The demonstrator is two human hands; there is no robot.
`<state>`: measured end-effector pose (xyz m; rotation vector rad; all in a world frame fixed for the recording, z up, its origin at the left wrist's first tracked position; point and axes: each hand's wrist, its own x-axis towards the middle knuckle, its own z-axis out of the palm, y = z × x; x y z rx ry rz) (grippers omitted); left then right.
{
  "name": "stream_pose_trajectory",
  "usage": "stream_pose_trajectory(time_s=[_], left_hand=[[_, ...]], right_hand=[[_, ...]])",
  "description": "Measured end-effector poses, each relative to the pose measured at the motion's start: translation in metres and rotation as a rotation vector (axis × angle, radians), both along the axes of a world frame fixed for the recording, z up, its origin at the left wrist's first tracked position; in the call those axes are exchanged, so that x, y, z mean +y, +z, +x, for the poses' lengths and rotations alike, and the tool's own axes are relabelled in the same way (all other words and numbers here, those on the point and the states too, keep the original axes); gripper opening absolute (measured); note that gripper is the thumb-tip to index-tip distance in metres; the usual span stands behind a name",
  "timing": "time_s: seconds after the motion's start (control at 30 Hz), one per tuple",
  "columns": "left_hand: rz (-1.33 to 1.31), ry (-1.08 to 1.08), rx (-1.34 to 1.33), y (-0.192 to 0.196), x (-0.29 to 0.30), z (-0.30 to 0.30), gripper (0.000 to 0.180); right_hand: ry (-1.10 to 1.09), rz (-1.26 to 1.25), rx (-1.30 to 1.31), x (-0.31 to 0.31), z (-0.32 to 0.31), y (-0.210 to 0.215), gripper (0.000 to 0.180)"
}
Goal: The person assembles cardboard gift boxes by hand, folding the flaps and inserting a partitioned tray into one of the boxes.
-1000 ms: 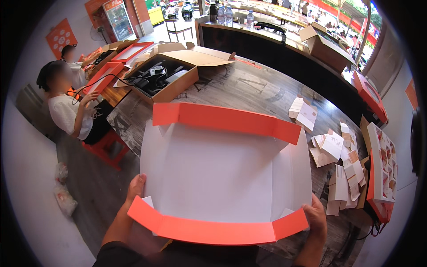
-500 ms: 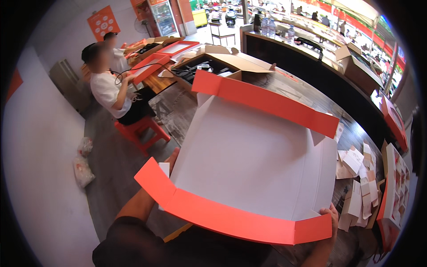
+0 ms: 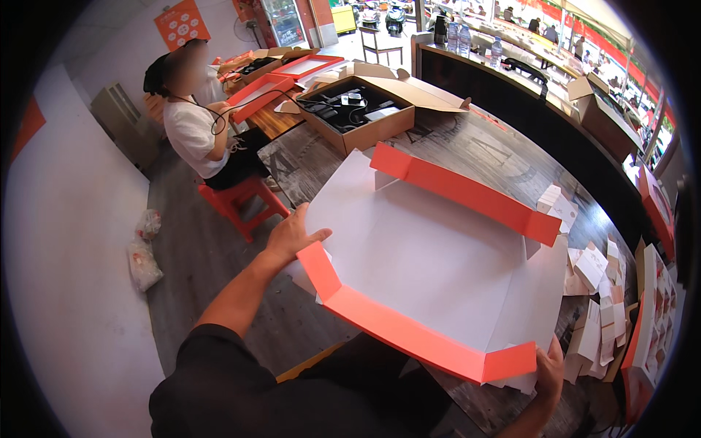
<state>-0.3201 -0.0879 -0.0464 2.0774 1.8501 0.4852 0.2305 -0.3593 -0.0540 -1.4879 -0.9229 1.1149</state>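
Observation:
I hold a large flat cardboard box blank (image 3: 431, 255), white inside with orange-red flaps along its near and far edges. It is tilted over the dark wooden table (image 3: 475, 157). My left hand (image 3: 290, 235) grips its left corner, thumb on the white face. My right hand (image 3: 549, 371) grips the lower right corner beside the near orange flap (image 3: 409, 337). The far orange flap (image 3: 467, 191) stands folded up.
An open brown carton (image 3: 361, 109) with dark items sits at the table's far end. Small white and tan cards (image 3: 595, 292) lie scattered at right. A person in a white shirt (image 3: 193, 131) sits on a red stool (image 3: 244, 197) at left. White bags (image 3: 142, 252) lie on the floor.
The view has swung left and the box blank now sits more to the right and lower. My left hand has shifted up onto the blank's left corner.

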Motion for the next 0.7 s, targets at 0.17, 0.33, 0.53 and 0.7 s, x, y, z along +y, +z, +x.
stream_pose_trajectory(time_s=[0.17,0.33,0.53,0.7], left_hand=[[0.18,-0.032,0.16,0.0,0.02,0.015,0.09],[0.282,-0.112,0.251,0.005,0.05,0.044,0.087],[0.724,-0.331,0.388,-0.035,0.086,0.061,0.073],[0.577,-0.451,-0.001,-0.052,0.088,0.064,0.06]], right_hand=[[0.059,0.081,0.09,-0.001,0.003,-0.003,0.059],[0.026,0.149,0.11,0.002,0.003,-0.016,0.063],[0.032,0.145,0.219,0.003,0.008,-0.034,0.068],[0.03,0.125,0.202,0.003,0.004,-0.028,0.064]])
